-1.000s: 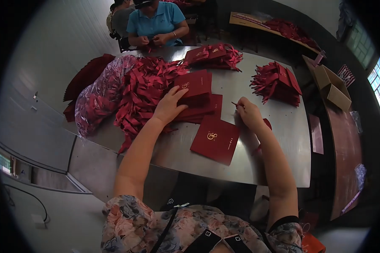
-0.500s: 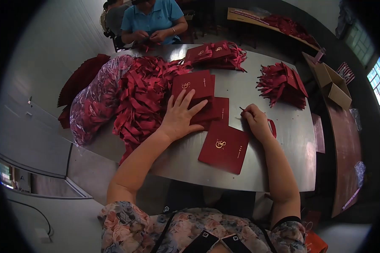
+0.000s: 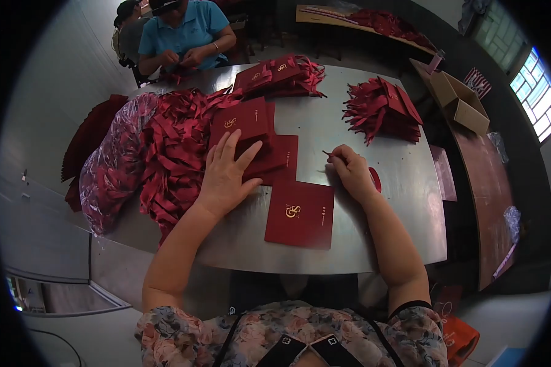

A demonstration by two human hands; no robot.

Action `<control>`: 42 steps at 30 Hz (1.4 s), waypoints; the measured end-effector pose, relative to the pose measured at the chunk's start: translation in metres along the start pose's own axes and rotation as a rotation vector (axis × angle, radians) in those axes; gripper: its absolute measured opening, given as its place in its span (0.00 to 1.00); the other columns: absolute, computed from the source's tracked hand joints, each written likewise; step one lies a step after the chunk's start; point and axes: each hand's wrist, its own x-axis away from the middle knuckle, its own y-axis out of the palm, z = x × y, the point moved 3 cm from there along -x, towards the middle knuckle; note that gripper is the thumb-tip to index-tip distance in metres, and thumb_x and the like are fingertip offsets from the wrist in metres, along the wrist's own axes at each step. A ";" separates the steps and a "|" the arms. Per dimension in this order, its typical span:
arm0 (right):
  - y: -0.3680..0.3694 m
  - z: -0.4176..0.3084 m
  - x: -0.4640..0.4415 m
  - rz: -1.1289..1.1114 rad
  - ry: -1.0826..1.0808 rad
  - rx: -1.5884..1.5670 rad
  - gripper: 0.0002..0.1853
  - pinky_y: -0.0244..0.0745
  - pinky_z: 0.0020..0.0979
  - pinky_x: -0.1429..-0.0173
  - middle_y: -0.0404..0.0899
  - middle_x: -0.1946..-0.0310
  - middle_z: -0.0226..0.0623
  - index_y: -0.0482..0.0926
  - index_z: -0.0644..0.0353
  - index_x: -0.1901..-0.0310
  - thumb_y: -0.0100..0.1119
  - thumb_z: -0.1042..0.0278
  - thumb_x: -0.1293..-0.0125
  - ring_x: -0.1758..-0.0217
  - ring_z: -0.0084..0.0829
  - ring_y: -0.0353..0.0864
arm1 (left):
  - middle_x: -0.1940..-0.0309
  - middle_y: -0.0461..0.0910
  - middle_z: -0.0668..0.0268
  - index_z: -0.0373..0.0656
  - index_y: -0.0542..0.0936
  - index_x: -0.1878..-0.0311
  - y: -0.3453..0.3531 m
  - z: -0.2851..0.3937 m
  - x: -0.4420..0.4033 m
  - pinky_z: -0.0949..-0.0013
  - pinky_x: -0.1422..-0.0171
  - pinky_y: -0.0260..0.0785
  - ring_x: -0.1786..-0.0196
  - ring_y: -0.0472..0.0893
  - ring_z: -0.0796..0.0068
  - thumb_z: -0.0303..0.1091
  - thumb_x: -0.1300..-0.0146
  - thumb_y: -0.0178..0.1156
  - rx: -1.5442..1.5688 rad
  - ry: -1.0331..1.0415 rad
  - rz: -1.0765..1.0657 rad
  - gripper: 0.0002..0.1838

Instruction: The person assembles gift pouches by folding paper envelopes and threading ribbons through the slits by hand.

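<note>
My left hand (image 3: 226, 174) lies with fingers spread on a pile of dark red flat paper bags (image 3: 260, 116) printed with gold letters. More of these red pieces (image 3: 291, 147) show from under the pile. Directly in front of me, a single red bag (image 3: 300, 214) lies flat, its gold logo facing up. To its right, my right hand (image 3: 349, 168) pinches a thin red ribbon near its dark tip (image 3: 326, 153). A loop of red ribbon (image 3: 375, 179) shows beside that wrist; the rest is hidden by the hand.
A heap of red ribbons (image 3: 177, 134) and a clear plastic bag of ribbons (image 3: 119, 165) lie left on the metal table (image 3: 349, 244). Bundles of ribboned bags (image 3: 382, 110) rest farther back. A co-worker (image 3: 187, 37) sits opposite. An open carton (image 3: 462, 101) stands on the right-hand bench.
The camera view has swung, so the table and its contents appear farther left. Both hands keep nearly the same places; the left still rests on the pile, the right still pinches the ribbon.
</note>
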 end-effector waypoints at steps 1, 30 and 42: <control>0.000 0.004 0.000 0.020 0.019 -0.016 0.06 0.74 0.26 0.56 0.83 0.68 0.36 0.76 0.65 0.58 0.54 0.72 0.31 0.63 0.24 0.80 | 0.36 0.67 0.57 0.55 0.69 0.32 -0.006 0.008 0.006 0.50 0.35 0.64 0.36 0.70 0.51 0.42 0.46 0.71 0.058 -0.019 0.076 0.37; 0.036 -0.018 0.017 -0.017 -0.280 0.603 0.05 0.78 0.46 0.60 0.77 0.60 0.41 0.73 0.56 0.59 0.53 0.71 0.36 0.62 0.50 0.81 | 0.63 0.83 0.65 0.36 0.78 0.51 0.032 0.073 0.016 0.73 0.58 0.75 0.63 0.81 0.79 0.28 0.30 0.54 1.383 -0.816 -0.223 0.09; 0.032 -0.010 0.012 0.019 -0.253 0.450 0.05 0.76 0.48 0.58 0.79 0.60 0.46 0.73 0.57 0.57 0.51 0.68 0.32 0.60 0.52 0.81 | 0.56 0.83 0.70 0.45 0.78 0.49 0.053 0.086 0.023 0.67 0.46 0.76 0.54 0.82 0.77 0.35 0.27 0.55 1.945 -0.882 -0.298 0.09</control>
